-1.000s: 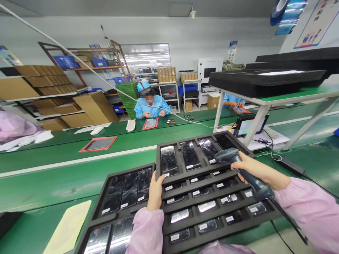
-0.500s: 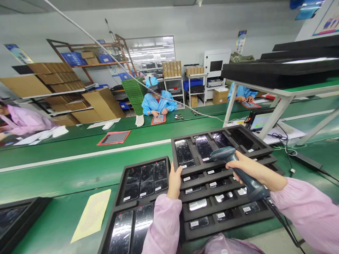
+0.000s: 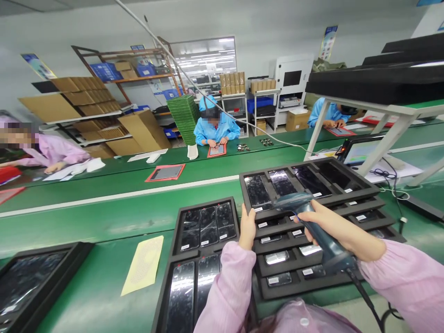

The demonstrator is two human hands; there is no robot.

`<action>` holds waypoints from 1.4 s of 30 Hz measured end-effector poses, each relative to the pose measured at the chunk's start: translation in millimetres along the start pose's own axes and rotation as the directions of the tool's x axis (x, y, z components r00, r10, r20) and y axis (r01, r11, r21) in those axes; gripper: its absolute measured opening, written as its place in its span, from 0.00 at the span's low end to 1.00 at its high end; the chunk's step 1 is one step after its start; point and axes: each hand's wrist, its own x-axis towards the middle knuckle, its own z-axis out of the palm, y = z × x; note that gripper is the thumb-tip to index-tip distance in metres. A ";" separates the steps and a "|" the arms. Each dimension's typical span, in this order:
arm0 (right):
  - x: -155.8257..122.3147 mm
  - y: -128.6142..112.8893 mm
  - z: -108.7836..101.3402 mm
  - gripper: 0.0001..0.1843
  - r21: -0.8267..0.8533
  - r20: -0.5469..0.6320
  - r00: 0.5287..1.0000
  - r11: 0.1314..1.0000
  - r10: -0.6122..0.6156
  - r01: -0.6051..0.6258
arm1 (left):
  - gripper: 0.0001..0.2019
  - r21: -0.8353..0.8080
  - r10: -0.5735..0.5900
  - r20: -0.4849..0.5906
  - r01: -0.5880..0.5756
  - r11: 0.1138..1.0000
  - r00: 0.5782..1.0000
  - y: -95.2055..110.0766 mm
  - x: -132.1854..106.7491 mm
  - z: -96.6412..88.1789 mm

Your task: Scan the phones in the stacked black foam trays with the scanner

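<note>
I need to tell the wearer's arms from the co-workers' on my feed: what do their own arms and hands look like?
Both arms wear long, loose, light-pink sleeves: the left sleeve and the right sleeve look thin and wrinkled, gathered in at the wrists. The left hand and right hand are ungloved. I see no markings on either sleeve.

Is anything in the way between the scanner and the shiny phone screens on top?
Nothing visible blocks the scanner in the right hand from the phone screens in the top tray; the left hand is at its left corner.
</note>
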 end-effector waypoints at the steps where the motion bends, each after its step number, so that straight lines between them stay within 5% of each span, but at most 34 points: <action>1: 0.3 0.7 8.1 0.17 0.006 0.015 1.000 1.000 -0.005 0.005 | 0.28 -0.004 0.005 0.015 -0.005 1.000 1.000 0.4 0.0 -0.2; 8: 9.2 -2.3 39.5 0.13 -0.055 0.030 1.000 0.998 0.006 -0.004 | 0.31 0.011 -0.032 0.023 0.032 0.999 0.999 1.9 -1.6 0.2; 13: 5.9 -3.1 39.8 0.14 -0.057 0.023 0.999 0.998 -0.028 0.029 | 0.31 0.056 -0.049 0.045 0.046 0.997 0.998 11.8 -5.9 1.4; 19: -10.6 15.5 40.3 0.17 -0.090 0.064 0.995 0.993 0.078 -0.072 | 0.32 0.094 -0.084 0.052 0.079 0.992 0.995 20.1 -7.7 3.5; 29: -15.5 23.9 44.2 0.19 -0.055 0.072 0.995 0.997 0.066 -0.062 | 0.30 0.067 -0.062 0.029 0.060 0.996 0.998 12.3 -6.0 2.2; 35: -16.2 23.0 12.0 0.20 -0.024 -0.011 0.998 0.998 0.058 -0.058 | 0.27 0.072 -0.002 0.007 0.001 0.997 1.000 6.7 -3.0 1.0; 42: -17.8 28.3 -40.6 0.15 -0.109 -0.137 0.987 0.989 0.083 -0.098 | 0.25 0.132 -0.042 -0.065 0.050 0.990 0.997 28.2 -7.1 6.2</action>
